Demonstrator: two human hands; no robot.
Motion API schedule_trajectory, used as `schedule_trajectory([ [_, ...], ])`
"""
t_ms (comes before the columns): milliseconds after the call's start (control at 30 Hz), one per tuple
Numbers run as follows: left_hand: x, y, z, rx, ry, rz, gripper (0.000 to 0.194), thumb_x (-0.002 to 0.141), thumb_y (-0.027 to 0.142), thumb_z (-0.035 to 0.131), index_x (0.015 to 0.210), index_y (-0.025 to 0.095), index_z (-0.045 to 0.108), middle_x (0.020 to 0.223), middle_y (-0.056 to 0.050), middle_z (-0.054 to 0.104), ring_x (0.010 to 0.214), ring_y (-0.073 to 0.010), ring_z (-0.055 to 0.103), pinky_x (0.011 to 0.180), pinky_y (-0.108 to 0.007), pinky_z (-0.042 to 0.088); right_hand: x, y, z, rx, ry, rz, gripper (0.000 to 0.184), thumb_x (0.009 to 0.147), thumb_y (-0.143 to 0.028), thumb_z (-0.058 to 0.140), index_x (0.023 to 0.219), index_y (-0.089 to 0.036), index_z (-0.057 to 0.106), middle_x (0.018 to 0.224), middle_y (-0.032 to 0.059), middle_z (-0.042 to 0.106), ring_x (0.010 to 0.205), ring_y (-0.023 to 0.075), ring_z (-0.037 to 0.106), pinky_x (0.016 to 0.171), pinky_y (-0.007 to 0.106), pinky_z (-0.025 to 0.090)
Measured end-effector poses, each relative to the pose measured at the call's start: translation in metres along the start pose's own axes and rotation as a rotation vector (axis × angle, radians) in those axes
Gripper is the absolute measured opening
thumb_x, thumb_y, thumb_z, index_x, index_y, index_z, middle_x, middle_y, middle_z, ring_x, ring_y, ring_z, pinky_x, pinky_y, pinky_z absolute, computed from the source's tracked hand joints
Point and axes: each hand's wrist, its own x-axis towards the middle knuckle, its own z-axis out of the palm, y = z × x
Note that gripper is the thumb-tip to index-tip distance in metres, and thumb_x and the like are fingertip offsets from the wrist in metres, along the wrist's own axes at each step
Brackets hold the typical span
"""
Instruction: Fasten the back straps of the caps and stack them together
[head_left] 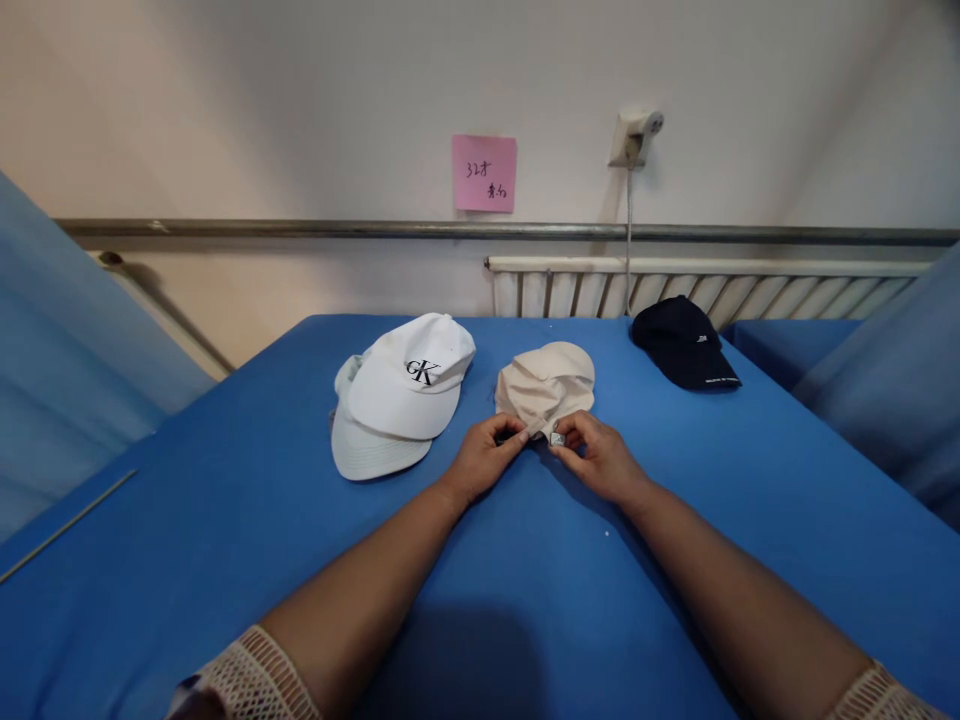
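A beige cap (551, 380) lies in the middle of the blue-covered table, its brim pointing away from me and its crown crumpled. My left hand (487, 455) pinches the near edge of the cap at its left side. On the right, my right hand (600, 458) grips the strap end by a small metal buckle (557, 439), thumb and fingers closed. Both hands are close together at the back of the cap. What lies under the fingertips is partly hidden.
Left of my hands, a white cap with black letters (424, 375) rests on a pale mint cap (375, 450). A black cap (686, 345) sits at the back right. Behind the blue table (480, 560) are a radiator (750, 290), a metal rail (375, 230) and a socket with a cord (632, 140).
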Motion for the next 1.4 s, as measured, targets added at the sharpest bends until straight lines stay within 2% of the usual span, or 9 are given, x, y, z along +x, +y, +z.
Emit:
schedule_trajectory([
  [233, 0.002, -0.005, 0.005, -0.137, 0.032, 0.013, 0.021, 0.083, 0.038, 0.060, 0.078, 0.017, 0.056, 0.120, -0.009, 0.066, 0.115, -0.0228, 0.058, 0.101, -0.037, 0.039, -0.002, -0.006, -0.001, -0.017, 0.115, -0.116, 0.015, 0.081, -0.022, 0.063, 0.095, -0.021, 0.056, 0.080, 0.0009, 0.059, 0.070, 0.0144, 0.059, 0.067, 0.028, 0.049],
  [367, 0.009, -0.012, 0.001, -0.136, 0.119, -0.026, 0.023, 0.082, 0.039, 0.059, 0.074, 0.018, 0.052, 0.109, -0.008, 0.069, 0.117, -0.0244, 0.057, 0.099, -0.037, 0.040, -0.005, -0.010, 0.000, 0.056, 0.125, -0.084, 0.020, 0.080, -0.026, 0.066, 0.098, -0.021, 0.058, 0.082, 0.0016, 0.062, 0.070, 0.0143, 0.061, 0.069, 0.028, 0.051],
  [600, 0.015, -0.019, -0.002, 0.127, 0.092, -0.009, 0.019, 0.084, 0.033, 0.055, 0.072, 0.019, 0.053, 0.101, -0.006, 0.070, 0.106, -0.0222, 0.061, 0.090, -0.034, 0.043, -0.006, -0.011, 0.005, 0.109, 0.088, -0.066, 0.019, 0.080, -0.027, 0.068, 0.096, -0.021, 0.059, 0.081, 0.0012, 0.064, 0.069, 0.0144, 0.062, 0.069, 0.029, 0.052],
  [800, 0.007, -0.003, -0.007, 0.082, 0.375, -0.060, 0.020, 0.087, 0.038, 0.050, 0.086, 0.018, 0.055, 0.083, -0.003, 0.067, 0.073, -0.0164, 0.062, 0.069, -0.029, 0.047, -0.004, -0.008, 0.003, 0.014, 0.098, -0.126, 0.017, 0.082, -0.024, 0.065, 0.097, -0.022, 0.058, 0.088, 0.0029, 0.064, 0.071, 0.0143, 0.061, 0.070, 0.029, 0.052],
  [967, -0.003, 0.012, -0.003, 0.003, 0.295, -0.035, 0.022, 0.088, 0.040, 0.049, 0.091, 0.019, 0.051, 0.076, -0.001, 0.065, 0.058, -0.0125, 0.057, 0.057, -0.025, 0.045, -0.002, -0.010, 0.001, -0.007, 0.142, -0.203, 0.013, 0.082, -0.021, 0.063, 0.093, -0.022, 0.057, 0.105, 0.0080, 0.063, 0.090, 0.0187, 0.062, 0.073, 0.030, 0.053],
  [1100, 0.000, 0.016, 0.001, 0.186, 0.264, 0.000, 0.029, 0.082, 0.044, 0.059, 0.093, 0.018, 0.060, 0.080, -0.002, 0.067, 0.070, -0.0147, 0.060, 0.066, -0.025, 0.044, -0.001, -0.012, 0.001, -0.035, 0.105, -0.254, 0.013, 0.082, -0.020, 0.064, 0.092, -0.022, 0.056, 0.106, 0.0087, 0.063, 0.097, 0.0209, 0.061, 0.079, 0.034, 0.052],
  [1233, 0.009, 0.015, 0.004, 0.309, 0.146, -0.074, 0.033, 0.076, 0.048, 0.063, 0.083, 0.017, 0.069, 0.074, -0.001, 0.066, 0.068, -0.0154, 0.057, 0.061, -0.024, 0.040, -0.002, -0.012, 0.003, -0.053, 0.042, -0.282, 0.014, 0.082, -0.019, 0.063, 0.092, -0.021, 0.054, 0.105, 0.0080, 0.063, 0.093, 0.0196, 0.061, 0.079, 0.033, 0.052],
  [1333, 0.014, 0.014, 0.004, 0.273, 0.162, -0.083, 0.027, 0.077, 0.042, 0.060, 0.078, 0.016, 0.070, 0.070, 0.001, 0.064, 0.066, -0.0141, 0.055, 0.059, -0.023, 0.038, -0.002, -0.012, 0.005, -0.063, 0.009, -0.280, 0.015, 0.082, -0.018, 0.062, 0.094, -0.021, 0.054, 0.108, 0.0085, 0.062, 0.096, 0.0197, 0.061, 0.080, 0.033, 0.052],
  [1400, 0.017, 0.013, 0.002, 0.229, 0.248, -0.077, 0.024, 0.077, 0.037, 0.059, 0.074, 0.015, 0.068, 0.066, 0.002, 0.061, 0.063, -0.0125, 0.051, 0.058, -0.023, 0.037, -0.003, -0.013, 0.005, -0.074, -0.017, -0.280, 0.016, 0.082, -0.018, 0.062, 0.096, -0.021, 0.054, 0.110, 0.0090, 0.062, 0.099, 0.0206, 0.060, 0.084, 0.035, 0.051],
])
